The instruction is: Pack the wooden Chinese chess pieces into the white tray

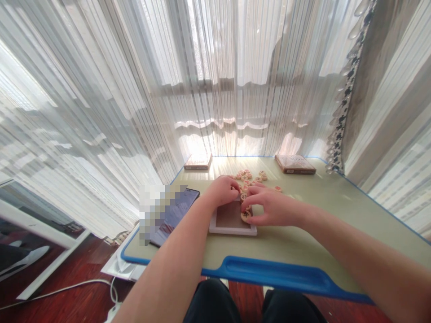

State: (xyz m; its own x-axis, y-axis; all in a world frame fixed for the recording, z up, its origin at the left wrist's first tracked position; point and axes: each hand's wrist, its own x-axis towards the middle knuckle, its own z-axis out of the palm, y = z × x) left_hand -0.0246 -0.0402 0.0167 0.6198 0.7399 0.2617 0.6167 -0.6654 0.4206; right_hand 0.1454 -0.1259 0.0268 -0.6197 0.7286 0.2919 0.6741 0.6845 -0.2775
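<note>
One left hand (225, 188), one right hand (271, 205); more than ten round pieces (246, 216), overlapping and partly hidden, exact count impossible to tell; one shallow tray (232, 231); one tablet-like device (178, 213); two flat boxes (295, 164); one counter (330, 202) with one blue recess (272, 270); two dark-clad knees (212, 301).

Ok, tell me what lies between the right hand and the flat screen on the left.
From the right hand to the flat screen come round pieces, the shallow box and the left forearm, in the head view.
</note>
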